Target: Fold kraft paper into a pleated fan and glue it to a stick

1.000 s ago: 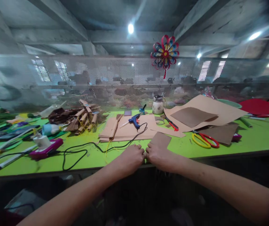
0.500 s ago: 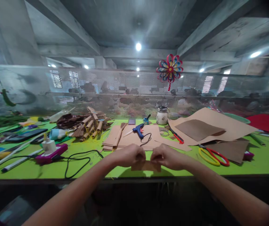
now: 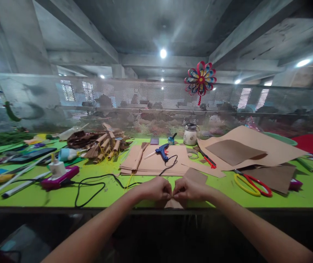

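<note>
Fingers of the left hand (image 3: pixel 157 189) and right hand (image 3: pixel 191 189) close tightly on a small piece of brown paper (image 3: pixel 174 204) at the near edge of a green bench (image 3: pixel 224 191). The paper flares from the fingertips toward the person; its long axis, largely covered by the fingers, is hard to judge. Green surface stretches right of the fingers to a pair of scissors (image 3: pixel 251 183), and left to a looped black cord (image 3: pixel 76 200). Beyond the fingers, a blue glue gun (image 3: pixel 162 152) lies on stacked brown sheets (image 3: pixel 151 167); farther off stands a lidded jug (image 3: pixel 190 137), contents hidden.
</note>
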`<state>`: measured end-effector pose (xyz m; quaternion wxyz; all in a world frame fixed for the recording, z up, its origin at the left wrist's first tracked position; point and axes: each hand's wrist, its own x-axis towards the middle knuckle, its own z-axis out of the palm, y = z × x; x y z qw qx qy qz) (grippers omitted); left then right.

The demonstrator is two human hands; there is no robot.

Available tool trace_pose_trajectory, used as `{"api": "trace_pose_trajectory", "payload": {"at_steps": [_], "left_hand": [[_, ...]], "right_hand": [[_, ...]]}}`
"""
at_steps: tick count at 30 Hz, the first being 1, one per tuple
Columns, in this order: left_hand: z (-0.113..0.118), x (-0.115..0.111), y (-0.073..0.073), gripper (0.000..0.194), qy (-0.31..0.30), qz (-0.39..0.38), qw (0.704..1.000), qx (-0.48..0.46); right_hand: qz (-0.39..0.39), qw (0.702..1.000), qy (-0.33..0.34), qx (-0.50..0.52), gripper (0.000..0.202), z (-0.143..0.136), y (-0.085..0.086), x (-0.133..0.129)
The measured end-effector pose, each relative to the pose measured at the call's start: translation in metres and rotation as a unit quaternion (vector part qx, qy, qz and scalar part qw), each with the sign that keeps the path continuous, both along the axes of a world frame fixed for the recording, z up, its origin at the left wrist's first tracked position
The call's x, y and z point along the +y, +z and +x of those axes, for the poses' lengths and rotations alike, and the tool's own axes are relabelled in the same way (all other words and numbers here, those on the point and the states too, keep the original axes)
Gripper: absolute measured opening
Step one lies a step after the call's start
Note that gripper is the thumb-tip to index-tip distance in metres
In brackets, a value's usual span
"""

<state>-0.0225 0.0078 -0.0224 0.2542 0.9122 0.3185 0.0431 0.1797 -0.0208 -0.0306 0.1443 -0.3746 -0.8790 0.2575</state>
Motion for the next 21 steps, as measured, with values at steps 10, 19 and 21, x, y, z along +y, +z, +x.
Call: {"api": "trace_pose_trajectory", "payload": {"at_steps": [10, 19, 21], "left_hand": [[0.005, -0.008, 0.007, 0.020, 0.024, 0.025, 0.999, 0.011], [0.005, -0.020, 0.016, 0.020, -0.054, 0.142, 0.987, 0.042], [0.003, -0.024, 0.018, 0.017, -0.062, 0.168, 0.983, 0.043]], "right_hand": [[0.031, 0.999, 0.001, -0.022, 0.022, -0.004, -0.005, -0.007], [0.116, 0.977, 0.010, -0.176, 0.016, -0.008, 0.020, -0.019], [0.128, 0.973, 0.021, -0.192, 0.017, -0.010, 0.022, -0.020]]}}
